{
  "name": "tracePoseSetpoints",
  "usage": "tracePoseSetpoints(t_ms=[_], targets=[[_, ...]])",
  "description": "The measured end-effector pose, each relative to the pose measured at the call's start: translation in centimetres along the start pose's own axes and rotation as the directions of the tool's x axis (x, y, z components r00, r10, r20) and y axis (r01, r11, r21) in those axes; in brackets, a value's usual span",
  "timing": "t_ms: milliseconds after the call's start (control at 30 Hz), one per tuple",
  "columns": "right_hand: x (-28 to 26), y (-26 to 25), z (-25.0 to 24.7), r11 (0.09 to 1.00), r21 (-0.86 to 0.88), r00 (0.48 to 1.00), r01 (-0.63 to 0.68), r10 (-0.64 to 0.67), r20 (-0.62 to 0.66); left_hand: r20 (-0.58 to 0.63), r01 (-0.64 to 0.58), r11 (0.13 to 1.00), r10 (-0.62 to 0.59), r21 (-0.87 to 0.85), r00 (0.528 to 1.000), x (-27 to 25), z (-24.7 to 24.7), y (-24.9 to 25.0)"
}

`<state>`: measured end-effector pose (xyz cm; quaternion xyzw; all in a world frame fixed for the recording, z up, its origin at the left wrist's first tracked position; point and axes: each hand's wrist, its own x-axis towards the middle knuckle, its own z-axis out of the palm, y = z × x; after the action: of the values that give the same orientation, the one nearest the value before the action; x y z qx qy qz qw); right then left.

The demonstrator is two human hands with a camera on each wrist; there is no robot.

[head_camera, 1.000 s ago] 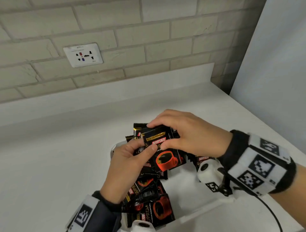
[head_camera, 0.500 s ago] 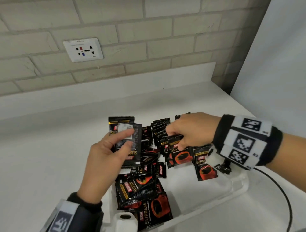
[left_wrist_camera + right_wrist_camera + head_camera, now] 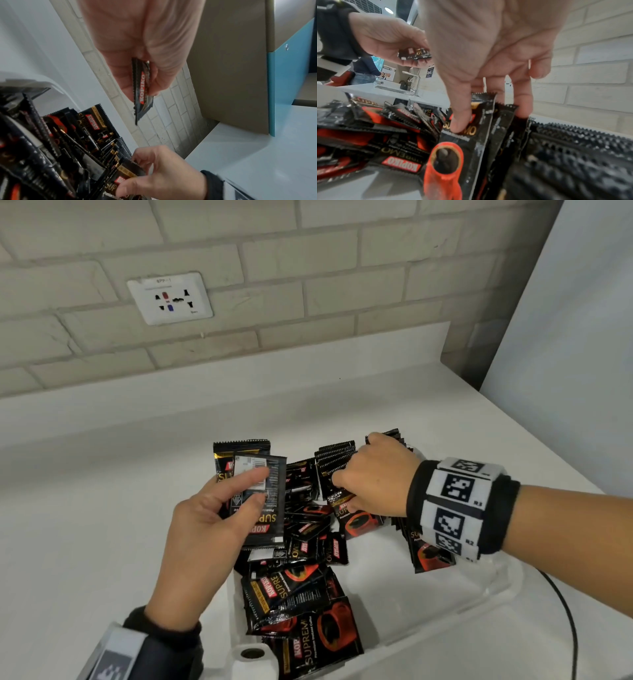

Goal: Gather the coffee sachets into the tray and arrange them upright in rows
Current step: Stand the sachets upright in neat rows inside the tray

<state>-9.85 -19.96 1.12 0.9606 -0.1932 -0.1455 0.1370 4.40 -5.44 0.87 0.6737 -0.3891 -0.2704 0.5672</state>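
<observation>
A white tray (image 3: 479, 604) on the counter holds black Kopiko coffee sachets. Several lie loose in a pile (image 3: 294, 594) at its near left. Others stand upright in rows (image 3: 334, 457) at its far side. My left hand (image 3: 260, 487) is raised over the tray's left edge and pinches a sachet (image 3: 270, 508) between thumb and fingers, back side up; it shows edge-on (image 3: 142, 88) in the left wrist view. My right hand (image 3: 337, 484) reaches down into the upright sachets, thumb (image 3: 462, 121) on the front of one sachet (image 3: 471, 136) and fingers behind it.
A brick wall with a socket plate (image 3: 170, 298) runs behind the counter. A pale panel (image 3: 565, 337) closes off the right side. A black cable (image 3: 568, 628) trails over the counter right of the tray. A person (image 3: 366, 69) stands far off in the background.
A second ago both hands held one sachet together over the tray. They parted: the left hand lifted a sachet to the left, the right hand moved down into the upright row.
</observation>
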Motion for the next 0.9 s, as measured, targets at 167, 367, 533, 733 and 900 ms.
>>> tracePoseSetpoints(t_ms=[167, 367, 533, 733, 900], targets=[[-0.3, 0.0, 1.2, 0.997, -0.077, 0.998, 0.025, -0.029, -0.05, 0.019, 0.005, 1.0, -0.005, 0.007, 1.0, 0.1, 0.2, -0.1], [-0.1, 0.6, 1.5, 0.998, -0.053, 0.994, 0.018, -0.023, -0.11, 0.068, 0.019, 1.0, -0.02, 0.015, 0.997, 0.2, 0.7, -0.4], [-0.6, 0.4, 1.7, 0.998, -0.06, 0.996, 0.03, -0.035, -0.082, 0.074, 0.029, 0.999, -0.031, 0.025, 0.997, 0.2, 1.1, -0.5], [-0.6, 0.3, 1.4, 0.999, -0.052, 0.989, 0.006, -0.013, -0.145, 0.073, 0.049, 0.998, -0.051, 0.028, 0.996, 0.0, 1.1, -0.6], [-1.4, 1.0, 0.5, 0.995, 0.085, 0.975, -0.051, 0.068, -0.211, 0.115, 0.071, 0.99, -0.057, -0.122, 0.992, 0.0, 1.4, -0.7]])
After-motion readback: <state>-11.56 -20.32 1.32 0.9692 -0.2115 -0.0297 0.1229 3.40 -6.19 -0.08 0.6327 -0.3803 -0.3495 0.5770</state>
